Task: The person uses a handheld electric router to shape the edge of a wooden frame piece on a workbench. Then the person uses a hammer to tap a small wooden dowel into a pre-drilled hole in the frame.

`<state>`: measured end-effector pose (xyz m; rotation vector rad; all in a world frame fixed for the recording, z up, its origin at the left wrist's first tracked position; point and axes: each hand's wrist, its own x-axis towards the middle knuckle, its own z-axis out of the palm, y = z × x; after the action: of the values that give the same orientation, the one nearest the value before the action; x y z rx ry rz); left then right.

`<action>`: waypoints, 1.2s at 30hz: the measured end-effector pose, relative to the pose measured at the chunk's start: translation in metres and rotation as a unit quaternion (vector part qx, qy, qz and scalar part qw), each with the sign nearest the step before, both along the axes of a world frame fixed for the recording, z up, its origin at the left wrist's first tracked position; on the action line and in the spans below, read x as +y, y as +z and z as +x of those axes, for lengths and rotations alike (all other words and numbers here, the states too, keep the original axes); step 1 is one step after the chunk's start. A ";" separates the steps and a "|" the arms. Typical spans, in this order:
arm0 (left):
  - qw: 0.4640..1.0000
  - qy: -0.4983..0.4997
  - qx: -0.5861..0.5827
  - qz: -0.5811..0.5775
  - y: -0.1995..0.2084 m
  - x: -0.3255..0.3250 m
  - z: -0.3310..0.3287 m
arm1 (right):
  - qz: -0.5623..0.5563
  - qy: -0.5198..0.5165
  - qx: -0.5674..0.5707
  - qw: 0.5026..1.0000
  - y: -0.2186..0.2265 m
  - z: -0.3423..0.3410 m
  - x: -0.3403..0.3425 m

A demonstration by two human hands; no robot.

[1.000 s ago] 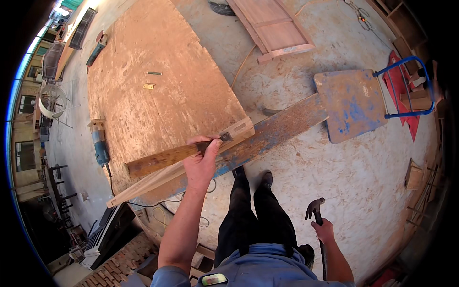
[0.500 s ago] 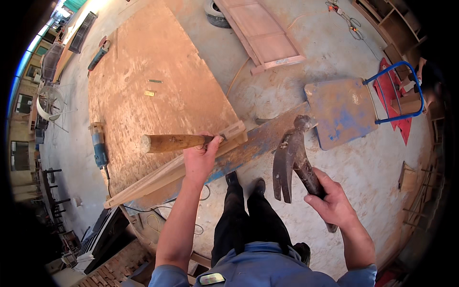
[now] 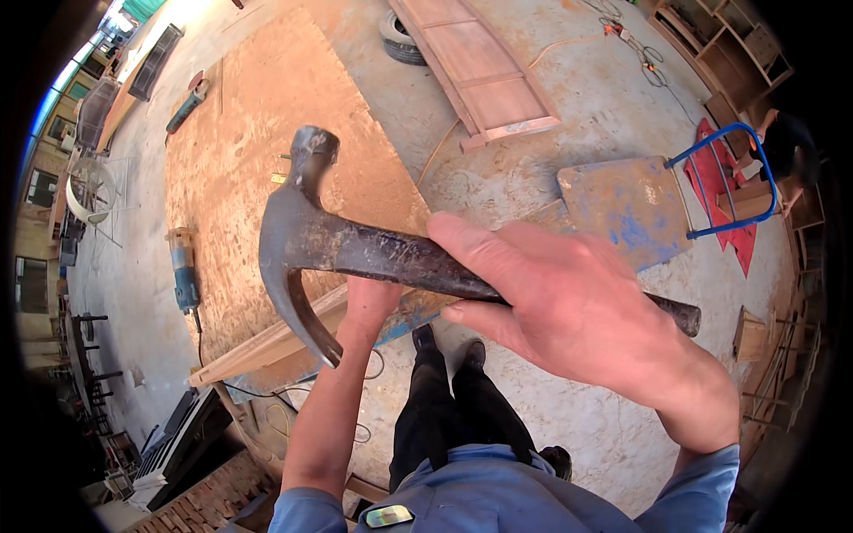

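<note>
My right hand (image 3: pixel 569 298) is closed round the dark handle of a worn claw hammer (image 3: pixel 306 226). The hammer lies across the view close to the camera, striking face up and claw pointing down. Behind it, only the back and wrist of my left hand (image 3: pixel 371 300) show, at the wooden rail (image 3: pixel 258 342). Hammer and right hand cover my left fingers, the wooden-handled chisel seen there earlier, and the rail's slotted end. The rail lies along the near edge of a large plywood sheet (image 3: pixel 258 98).
An angle grinder (image 3: pixel 187 107) and a blue corded power tool (image 3: pixel 184 271) rest along the plywood's left edge. To the right stands a platform trolley (image 3: pixel 622 209) with a blue handle. A wooden panel (image 3: pixel 484 75) and a tyre (image 3: pixel 402 40) are beyond. A person (image 3: pixel 782 151) is at far right.
My right hand has raised the hammer toward the camera and swung it left over my left hand. The chisel, held in my left hand before, is now hidden behind it.
</note>
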<state>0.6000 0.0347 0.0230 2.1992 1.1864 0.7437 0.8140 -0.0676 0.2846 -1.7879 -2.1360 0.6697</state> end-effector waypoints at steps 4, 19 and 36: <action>0.999 -0.017 -0.033 -0.035 0.015 -0.003 0.012 | -0.018 0.012 -0.089 0.996 0.006 -0.001 0.003; 0.999 -0.035 -0.002 -0.042 0.010 0.001 0.008 | 0.111 -0.007 -0.059 0.992 0.017 0.009 -0.001; 0.988 -0.054 -0.090 -0.115 0.011 -0.001 0.009 | 0.013 -0.027 -0.109 0.994 0.009 0.005 -0.012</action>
<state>0.6088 0.0335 0.0341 1.9460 1.0016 0.7061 0.8187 -0.0795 0.2931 -1.9776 -2.2116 0.4482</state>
